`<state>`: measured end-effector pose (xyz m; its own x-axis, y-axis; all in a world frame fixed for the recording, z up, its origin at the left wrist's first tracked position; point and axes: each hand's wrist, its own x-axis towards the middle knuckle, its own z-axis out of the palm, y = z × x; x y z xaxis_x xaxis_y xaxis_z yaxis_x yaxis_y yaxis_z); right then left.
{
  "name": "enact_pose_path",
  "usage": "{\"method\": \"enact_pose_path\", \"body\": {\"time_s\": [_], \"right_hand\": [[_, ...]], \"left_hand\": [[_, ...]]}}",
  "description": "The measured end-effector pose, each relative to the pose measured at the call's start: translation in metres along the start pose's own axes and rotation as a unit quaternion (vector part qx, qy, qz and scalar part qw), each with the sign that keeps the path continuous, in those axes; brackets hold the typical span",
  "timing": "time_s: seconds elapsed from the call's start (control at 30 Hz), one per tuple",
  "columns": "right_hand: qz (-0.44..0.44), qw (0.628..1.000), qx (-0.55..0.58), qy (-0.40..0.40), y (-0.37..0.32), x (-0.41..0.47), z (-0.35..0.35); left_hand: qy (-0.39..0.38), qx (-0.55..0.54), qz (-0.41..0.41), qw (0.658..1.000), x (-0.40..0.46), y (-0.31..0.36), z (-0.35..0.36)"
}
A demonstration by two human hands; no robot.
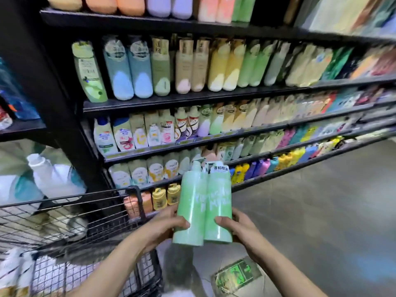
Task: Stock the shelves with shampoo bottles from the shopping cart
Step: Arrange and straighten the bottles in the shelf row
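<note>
Gripping two green bottles | left hand fingers, right hand fingers wrapping bases

Two pale green pump bottles stand upright side by side, touching, in front of the stocked black shelves, right of the wire cart.

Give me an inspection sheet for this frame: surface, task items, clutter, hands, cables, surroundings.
Surface: black shelves, rows densely filled with bottles; far end blurred.
Job's things: two green bottles held side by side, upright, in front of the lower shelves; shopping cart at left, contents unclear.
Clutter: green floor sticker below the hands.
Grippers: left hand grips the left bottle's base; right hand grips the right bottle's base.
Cables: nothing seen.
Surroundings: grey floor; large white jugs on the neighbouring rack at left.
</note>
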<state>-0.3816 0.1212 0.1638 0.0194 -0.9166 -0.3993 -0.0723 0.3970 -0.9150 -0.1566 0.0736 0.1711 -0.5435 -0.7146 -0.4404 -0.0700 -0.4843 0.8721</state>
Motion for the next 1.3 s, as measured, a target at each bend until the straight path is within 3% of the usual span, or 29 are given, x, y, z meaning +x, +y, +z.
{"method": "enact_pose_path", "body": {"time_s": [0.27, 0.63, 1.07, 1.3], "right_hand": [[-0.007, 0.999, 0.039, 0.033, 0.004, -0.011, -0.095], [-0.035, 0.993, 0.102, 0.049, -0.032, 0.07, -0.176], [-0.188, 0.981, 0.008, 0.038, -0.228, 0.232, -0.268], [-0.28, 0.96, -0.019, 0.016, -0.339, 0.293, -0.307]], "left_hand": [[-0.054, -0.012, 0.005, 0.998, 0.055, 0.026, 0.097], [-0.064, 0.016, 0.042, 0.997, 0.158, 0.097, 0.12], [-0.032, 0.041, 0.218, 0.975, 0.292, 0.293, 0.101], [0.036, 0.071, 0.302, 0.95, 0.34, 0.4, 0.095]]}}
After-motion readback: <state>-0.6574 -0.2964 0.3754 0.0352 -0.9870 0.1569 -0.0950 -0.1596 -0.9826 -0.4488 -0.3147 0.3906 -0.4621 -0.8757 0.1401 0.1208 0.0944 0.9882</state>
